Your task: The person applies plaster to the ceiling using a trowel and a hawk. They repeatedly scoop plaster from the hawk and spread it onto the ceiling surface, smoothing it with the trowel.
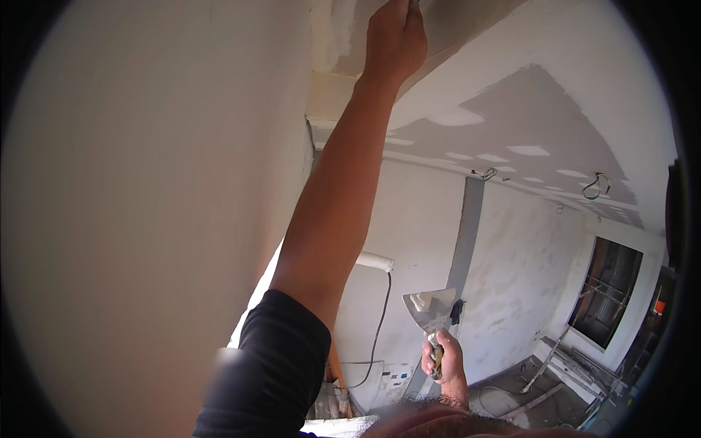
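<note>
My left arm, in a black sleeve, stretches steeply upward in front of the pale wall. At the top edge, my left hand is closed near a patched ceiling edge. A small dark bit of something shows at its fingers; the rest is cut off by the frame. Lower down, my right hand grips the handle of a wide putty knife, blade upward. Whitish filler sits on the blade's upper left, and the handle is smeared with it too.
A large plain wall stands close on the left. The ceiling has grey board with white filler patches and hanging wires. A black cable hangs from a white pipe. Metal frames and boards lie below a window.
</note>
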{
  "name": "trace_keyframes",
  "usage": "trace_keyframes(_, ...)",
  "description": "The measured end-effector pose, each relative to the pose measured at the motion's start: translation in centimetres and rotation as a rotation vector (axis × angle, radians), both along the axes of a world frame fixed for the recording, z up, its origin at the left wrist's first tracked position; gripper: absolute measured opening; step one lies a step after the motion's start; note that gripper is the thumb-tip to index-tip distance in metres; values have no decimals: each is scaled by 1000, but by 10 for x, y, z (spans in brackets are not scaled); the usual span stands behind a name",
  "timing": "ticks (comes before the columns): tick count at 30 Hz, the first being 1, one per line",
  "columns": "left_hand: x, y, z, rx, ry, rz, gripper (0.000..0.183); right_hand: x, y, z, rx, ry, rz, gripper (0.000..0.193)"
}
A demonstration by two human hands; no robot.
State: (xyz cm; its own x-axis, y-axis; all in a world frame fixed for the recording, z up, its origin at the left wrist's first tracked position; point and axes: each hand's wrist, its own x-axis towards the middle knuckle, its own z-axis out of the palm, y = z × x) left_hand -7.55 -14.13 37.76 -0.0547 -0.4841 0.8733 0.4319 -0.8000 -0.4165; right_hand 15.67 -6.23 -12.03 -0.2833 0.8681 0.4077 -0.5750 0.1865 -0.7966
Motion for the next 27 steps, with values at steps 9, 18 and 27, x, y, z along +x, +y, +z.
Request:
trace_keyframes(9, 4, 10, 19, -8, 3, 2, 41, 2, 1, -3, 0, 9, -9, 29)
trace_keyframes(18, 6, 6, 28, -11, 64, -25, 45, 1, -1, 0, 9, -2, -8, 30)
trace_keyframes(27, 12, 5, 29, 0, 76, -9, 44, 0, 1, 0, 12, 1, -3, 29)
